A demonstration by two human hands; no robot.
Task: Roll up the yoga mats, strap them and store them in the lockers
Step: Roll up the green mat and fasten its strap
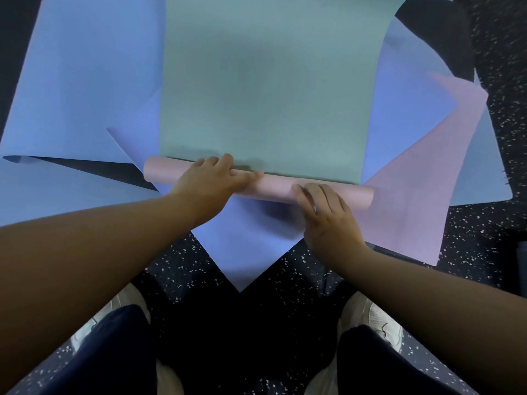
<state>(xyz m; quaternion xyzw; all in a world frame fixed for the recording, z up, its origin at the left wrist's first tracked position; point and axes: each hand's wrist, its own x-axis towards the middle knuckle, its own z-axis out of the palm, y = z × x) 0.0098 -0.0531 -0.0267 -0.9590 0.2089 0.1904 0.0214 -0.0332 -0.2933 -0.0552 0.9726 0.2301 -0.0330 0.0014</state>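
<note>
— Both hands sit on the roll, then?
— Yes. The left hand (212, 178) lies palm down over the left half of the pink roll (258, 182), fingers fairly straight and pressing across its top. The right hand (328, 215) rests on the right half, fingers relaxed and laid on the near side of the tube. Neither one curls round it.
— And the roll itself?
— It is the near end of the green mat (271, 89), whose underside shows pink where it has been wound into a smooth, narrow cylinder. The rest lies flat and stretches away from the person.
— What is under it?
— A heap of other mats spread at angles: a blue mat (82, 78) to the left with one edge folded over, another blue mat (242, 238) whose corner points toward the person, and a lilac mat (422, 178) to the right, touching the roll's right end. All look thin, matte and smooth.
— The floor?
— Dark speckled floor (504, 115), rubbery in look, with white flecks. The person's white shoes (382, 323) and dark trousers (114, 346) show at the bottom.
</note>
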